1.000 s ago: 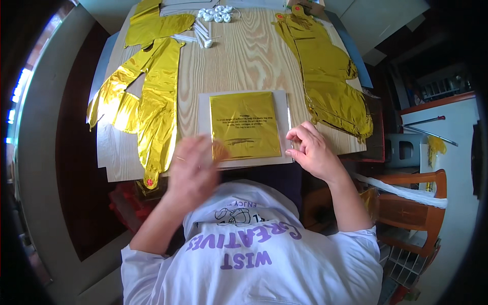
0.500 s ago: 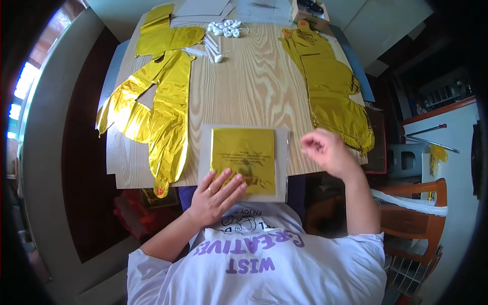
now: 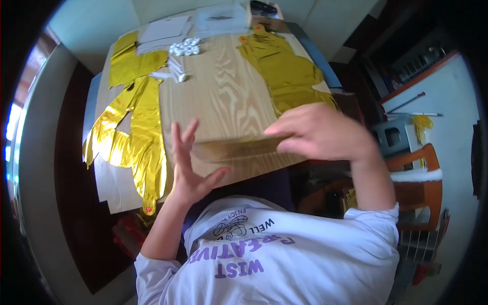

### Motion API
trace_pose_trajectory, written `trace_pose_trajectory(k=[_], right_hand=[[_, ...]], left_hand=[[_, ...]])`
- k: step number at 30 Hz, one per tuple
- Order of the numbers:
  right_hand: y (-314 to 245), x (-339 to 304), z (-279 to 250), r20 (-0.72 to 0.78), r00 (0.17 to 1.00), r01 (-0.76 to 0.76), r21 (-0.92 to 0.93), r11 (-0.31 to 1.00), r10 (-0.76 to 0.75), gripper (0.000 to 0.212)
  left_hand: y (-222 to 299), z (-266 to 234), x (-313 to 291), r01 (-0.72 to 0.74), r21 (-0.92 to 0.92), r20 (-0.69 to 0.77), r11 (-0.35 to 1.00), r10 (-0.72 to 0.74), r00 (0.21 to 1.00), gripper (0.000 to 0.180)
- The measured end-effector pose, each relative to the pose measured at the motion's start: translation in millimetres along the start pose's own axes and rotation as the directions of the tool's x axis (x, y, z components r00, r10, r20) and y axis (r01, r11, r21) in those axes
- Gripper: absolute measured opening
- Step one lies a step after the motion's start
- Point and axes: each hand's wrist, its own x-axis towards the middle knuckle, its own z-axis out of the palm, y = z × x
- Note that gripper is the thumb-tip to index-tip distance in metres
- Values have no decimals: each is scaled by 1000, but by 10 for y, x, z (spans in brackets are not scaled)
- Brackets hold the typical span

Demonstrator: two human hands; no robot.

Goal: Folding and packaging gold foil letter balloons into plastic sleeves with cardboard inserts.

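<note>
A flat clear packet with a folded gold foil sheet (image 3: 231, 149) inside is lifted off the table and seen nearly edge-on, smeared by motion. My right hand (image 3: 325, 133) pinches its right end between thumb and fingers. My left hand (image 3: 192, 173) is raised beside the packet's left end, thumb and fingers spread, holding nothing. Left of it lie flat gold foil balloons (image 3: 147, 127) with a small red dot at the lower tip. Beyond my right hand lies another stack of gold foil balloons (image 3: 284, 71).
On the wooden table (image 3: 203, 91) are several white ribbon rolls (image 3: 185, 47), white straws (image 3: 174, 67) and grey-white cards (image 3: 162, 30). A clear plastic sheet (image 3: 221, 19) and a small box (image 3: 264, 12) sit at the far edge. A wooden chair (image 3: 432, 157) stands at right.
The packet, flat at the table's near edge before, is now up and tilted edge-on in my right hand. My left hand has come off it and opened. The head view has shifted.
</note>
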Motion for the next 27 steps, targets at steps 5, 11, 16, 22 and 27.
trace_pose_trajectory(k=[5,11,16,22,27], right_hand=[[-352,-412,182,-45,985,-171,-228,959,165,22],[-254,-1518,178,91,884,-464,65,883,458,19],[986,-2756,216,-71,251,-908,-364,209,965,28],[2796,-2836,1059,-314,581,-726,-618,303,751,24],[3649,-2286,1765,-159,559,-801,-356,481,814,30]], left_hand=[[-106,377,-260,61,55,103,997,-66,992,89],[531,747,-134,-120,-69,430,990,138,892,43],[485,594,-219,53,-6,691,999,-34,722,42],[234,562,-535,135,124,710,983,-183,681,29],[207,581,-567,119,206,623,971,-224,750,31]])
